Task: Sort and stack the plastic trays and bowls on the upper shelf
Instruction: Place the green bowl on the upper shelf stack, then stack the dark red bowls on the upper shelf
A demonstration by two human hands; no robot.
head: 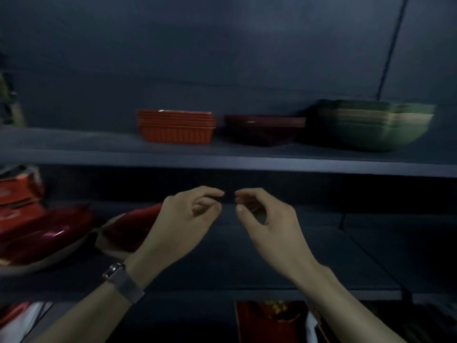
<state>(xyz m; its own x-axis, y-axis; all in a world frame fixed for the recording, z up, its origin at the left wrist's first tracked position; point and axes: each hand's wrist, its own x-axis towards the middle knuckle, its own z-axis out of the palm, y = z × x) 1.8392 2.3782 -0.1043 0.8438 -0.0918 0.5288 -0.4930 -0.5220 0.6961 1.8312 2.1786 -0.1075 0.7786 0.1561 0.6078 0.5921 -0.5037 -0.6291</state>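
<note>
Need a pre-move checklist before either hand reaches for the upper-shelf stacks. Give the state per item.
1. Left hand free: ok, fingers loosely curled, nothing visibly held.
2. Right hand free: ok, same.
3. Both hands clear of the stacks: ok, they hover below the grey upper shelf.
4. Orange ribbed rectangular plastic trays nested in one stack: ok.
5. Dark red plastic bowls stacked evenly: cannot tell, too dark.
6. Green plastic bowls seated squarely: cannot tell, the rims are blurred.
</note>
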